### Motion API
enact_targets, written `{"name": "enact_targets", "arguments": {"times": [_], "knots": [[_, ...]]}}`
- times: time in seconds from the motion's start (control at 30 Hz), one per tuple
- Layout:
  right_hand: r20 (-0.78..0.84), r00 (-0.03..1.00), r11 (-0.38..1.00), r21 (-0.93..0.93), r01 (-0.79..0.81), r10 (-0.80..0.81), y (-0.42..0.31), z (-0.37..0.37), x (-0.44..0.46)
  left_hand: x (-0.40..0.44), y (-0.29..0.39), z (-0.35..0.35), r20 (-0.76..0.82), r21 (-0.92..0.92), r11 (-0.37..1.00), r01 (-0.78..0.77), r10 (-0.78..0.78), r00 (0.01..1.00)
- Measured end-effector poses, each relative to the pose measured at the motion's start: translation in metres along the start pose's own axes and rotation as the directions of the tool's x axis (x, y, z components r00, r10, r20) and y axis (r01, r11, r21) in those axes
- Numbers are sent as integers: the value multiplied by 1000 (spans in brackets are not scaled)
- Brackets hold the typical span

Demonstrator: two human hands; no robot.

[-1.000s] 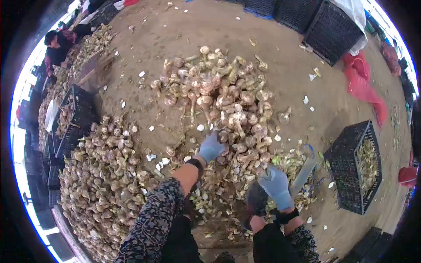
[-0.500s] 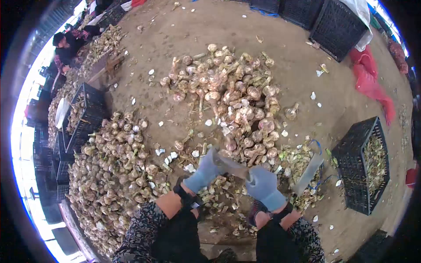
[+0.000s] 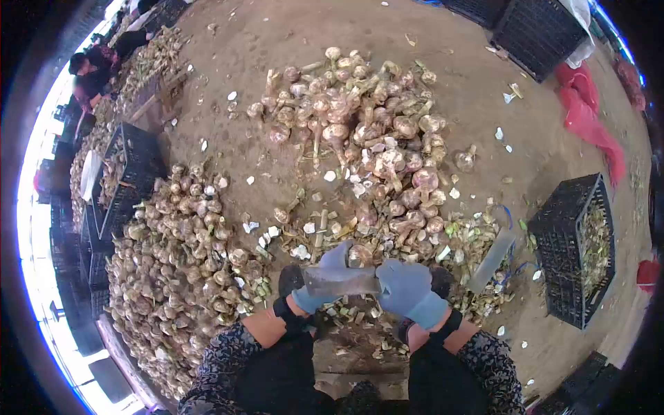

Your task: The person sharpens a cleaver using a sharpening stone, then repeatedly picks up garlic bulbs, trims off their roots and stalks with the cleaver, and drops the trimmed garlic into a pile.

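Note:
My right hand [image 3: 409, 287], in a blue-grey glove, grips a knife whose broad, flat blade [image 3: 337, 281] points left. The blade passes in front of my gloved left hand [image 3: 330, 266] and covers part of its palm and fingers. At the left fingertips, just above the blade, is a garlic bulb [image 3: 360, 256], and the left fingers are curled against it. Ahead of both hands lies a heap of garlic bulbs with stems [image 3: 373, 131]. Cut stem pieces and peelings [image 3: 349, 315] litter the ground below the hands.
A large pile of trimmed garlic [image 3: 183, 277] covers the left side. Black crates [image 3: 142, 162] stand beyond it, near a seated person [image 3: 90, 79]. On the right are a crate of trimmings [image 3: 564, 249], a flat grey strip [image 3: 492, 261] and a red mesh bag [image 3: 588, 114].
My right hand has shifted slightly left, and the blade now lies level across the front of my left hand. A garlic bulb now shows at the left fingertips. The view has shifted slightly.

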State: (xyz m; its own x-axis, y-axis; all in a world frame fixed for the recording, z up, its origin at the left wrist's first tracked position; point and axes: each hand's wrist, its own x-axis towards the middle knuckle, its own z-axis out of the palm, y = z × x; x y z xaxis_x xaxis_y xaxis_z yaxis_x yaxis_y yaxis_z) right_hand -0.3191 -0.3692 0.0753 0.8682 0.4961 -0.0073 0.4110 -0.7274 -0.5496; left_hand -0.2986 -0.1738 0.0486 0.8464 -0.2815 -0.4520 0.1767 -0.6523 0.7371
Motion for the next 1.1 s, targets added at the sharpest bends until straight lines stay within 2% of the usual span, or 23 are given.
{"name": "enact_targets", "arguments": {"times": [0.07, 0.17, 0.3, 0.4, 0.47, 0.5, 0.53, 0.57, 0.63, 0.67, 0.7, 0.77, 0.8, 0.83, 0.87, 0.9, 0.93, 0.97, 1.0, 1.03, 1.07, 1.1], "knots": [[134, 991, 999, 9, -33, 31, -2, -2, 3, -2, 10, -9, 11, -22, 1000, -14, 15, 1000], [207, 975, 996, -3, -84, 82, -5, -5, 11, -4, 14, -15, 21, -70, 996, -55, 57, 998], [177, 982, 998, -27, -63, 67, 9, 11, 10, -8, 5, -10, 9, -134, 986, -94, 96, 995], [133, 989, 998, 24, -67, 63, 14, 15, 12, -17, 1, -9, -26, -191, 968, -162, 160, 987], [143, 920, 930, -98, -354, 365, 37, 24, 9, -29, 8, -14, -57, -225, 960, -169, 160, 985], [98, 889, 892, -114, -437, 448, 67, 30, 0, -34, 21, -22, -38, -207, 978, -40, 32, 999], [55, 848, 847, -127, -517, 526, 90, 33, -9, -38, 27, -29, -26, -217, 972, -93, 89, 996], [51, 852, 850, -126, -512, 521, 88, 25, -9, -36, 28, -33, -33, -215, 972, -96, 91, 995], [-103, 836, 837, -49, -545, 538, 81, 6, -15, -32, 30, -38, -69, -256, 964, -73, 57, 996], [-30, 862, 857, -100, -505, 505, 77, 4, -12, -30, 31, -38, -53, -183, 980, -80, 71, 996], [-39, 865, 858, -107, -502, 501, 65, 0, -6, -27, 28, -35, -60, -185, 978, -91, 81, 995], [76, 941, 943, 23, -332, 329, 34, -5, 2, -25, 13, -22, -18, 51, 960, -276, 278, 961], [73, 941, 943, 22, -333, 331, 26, -2, 5, -27, 9, -12, -8, 181, 947, -265, 271, 963], [147, 949, 951, 101, -293, 277, 19, 0, 8, -27, 12, -11, -5, 182, 947, -266, 271, 963], [218, 951, 948, 184, -259, 218, 15, 2, 7, -29, 17, -11, 191, 315, 894, -319, 270, 944], [219, 951, 947, 185, -262, 220, 13, 3, 6, -30, 21, -11, 376, 427, 815, -391, 233, 897], [217, 957, 948, 213, -238, 192, 15, 5, 7, -31, 16, -6, 302, 486, 666, -566, 479, 824], [214, 963, 947, 242, -213, 162, 18, 9, 8, -29, 12, -4, 300, 491, 664, -563, 478, 825], [316, 931, 954, 176, -243, 179, 30, 15, 6, -29, 8, -1, 340, 508, 622, -596, 491, 802], [317, 931, 951, 185, -246, 179, 42, 16, 4, -31, 11, -3, 387, 518, 578, -630, 499, 776], [516, 825, 970, -55, -238, 232, 57, 14, 3, -35, 9, -7, 395, 519, 576, -631, 494, 775], [537, 778, 945, -171, -278, 326, 78, 19, -11, -42, 2, -19, 346, 508, 567, -648, 555, 757]]}}
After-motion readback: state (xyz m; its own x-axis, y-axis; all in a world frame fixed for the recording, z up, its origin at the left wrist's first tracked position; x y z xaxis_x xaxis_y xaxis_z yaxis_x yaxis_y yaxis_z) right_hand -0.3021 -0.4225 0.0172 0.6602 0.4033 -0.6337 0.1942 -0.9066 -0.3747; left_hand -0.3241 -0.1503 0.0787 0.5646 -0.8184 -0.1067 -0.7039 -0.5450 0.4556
